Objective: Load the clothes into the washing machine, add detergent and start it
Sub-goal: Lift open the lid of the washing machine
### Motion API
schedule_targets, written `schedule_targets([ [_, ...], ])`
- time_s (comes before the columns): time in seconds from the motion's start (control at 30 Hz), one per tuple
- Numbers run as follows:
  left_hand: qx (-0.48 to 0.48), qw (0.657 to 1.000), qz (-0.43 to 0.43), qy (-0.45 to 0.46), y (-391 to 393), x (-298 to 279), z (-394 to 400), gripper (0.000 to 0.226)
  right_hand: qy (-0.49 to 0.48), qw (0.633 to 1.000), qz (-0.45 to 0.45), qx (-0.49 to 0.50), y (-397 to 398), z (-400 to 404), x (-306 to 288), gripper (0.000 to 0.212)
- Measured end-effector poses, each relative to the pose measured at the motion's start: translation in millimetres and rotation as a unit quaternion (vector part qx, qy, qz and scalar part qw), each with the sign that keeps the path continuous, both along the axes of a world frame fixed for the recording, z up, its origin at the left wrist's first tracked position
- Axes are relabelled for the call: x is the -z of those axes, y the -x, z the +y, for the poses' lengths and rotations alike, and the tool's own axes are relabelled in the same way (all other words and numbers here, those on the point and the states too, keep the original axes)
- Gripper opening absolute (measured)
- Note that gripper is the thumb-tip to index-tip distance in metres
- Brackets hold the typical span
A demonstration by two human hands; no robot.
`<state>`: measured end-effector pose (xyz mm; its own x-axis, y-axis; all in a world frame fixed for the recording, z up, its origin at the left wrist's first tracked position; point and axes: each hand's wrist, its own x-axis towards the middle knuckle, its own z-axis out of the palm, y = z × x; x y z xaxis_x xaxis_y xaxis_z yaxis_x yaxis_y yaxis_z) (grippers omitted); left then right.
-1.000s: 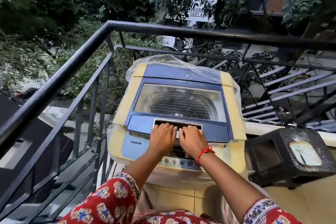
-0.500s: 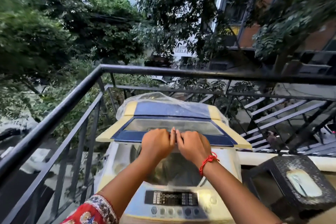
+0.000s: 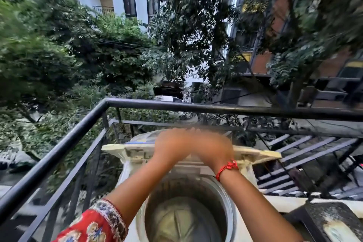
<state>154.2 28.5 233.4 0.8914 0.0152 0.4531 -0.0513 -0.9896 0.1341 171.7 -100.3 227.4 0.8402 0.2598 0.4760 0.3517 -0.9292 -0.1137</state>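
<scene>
Both hands, left hand [image 3: 172, 144] and right hand [image 3: 211, 148], push the lid [image 3: 255, 154] up at its front edge; blur hides the grip, cannot tell. Fold it fully back so the drum [image 3: 186, 218] stays clear.

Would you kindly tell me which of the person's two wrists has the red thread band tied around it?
The right wrist, beside the right hand: a red thread band circles it. The left hand has a bare wrist.

On a railed balcony, both hands, left hand [image 3: 172, 145] and right hand [image 3: 212, 149], blurred, hold the washing machine [image 3: 245, 198] lid [image 3: 121, 148] raised above the bare drum [image 3: 184, 220].
</scene>
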Motion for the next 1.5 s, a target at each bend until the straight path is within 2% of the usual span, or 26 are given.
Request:
schedule_targets([
  [0.47, -0.006, 0.998, 0.008, 0.061, -114, -32, 27, 0.060, -0.072, 0.996, 0.009, -0.042, -111, 24, -37, 0.053],
  [0.87, -0.012, 0.992, 0.114, 0.051, -208, -35, 46, 0.060, -0.082, 0.994, 0.062, -0.044, -205, 39, -39, 0.054],
  [1.17, -0.015, 0.987, 0.146, 0.059, -228, -32, 50, 0.067, -0.117, 0.990, 0.059, -0.041, -223, 39, -32, 0.053],
  [1.5, 0.002, 0.989, 0.131, 0.068, -199, -46, 43, 0.058, -0.164, 0.983, 0.068, -0.050, -199, 32, -40, 0.053],
])
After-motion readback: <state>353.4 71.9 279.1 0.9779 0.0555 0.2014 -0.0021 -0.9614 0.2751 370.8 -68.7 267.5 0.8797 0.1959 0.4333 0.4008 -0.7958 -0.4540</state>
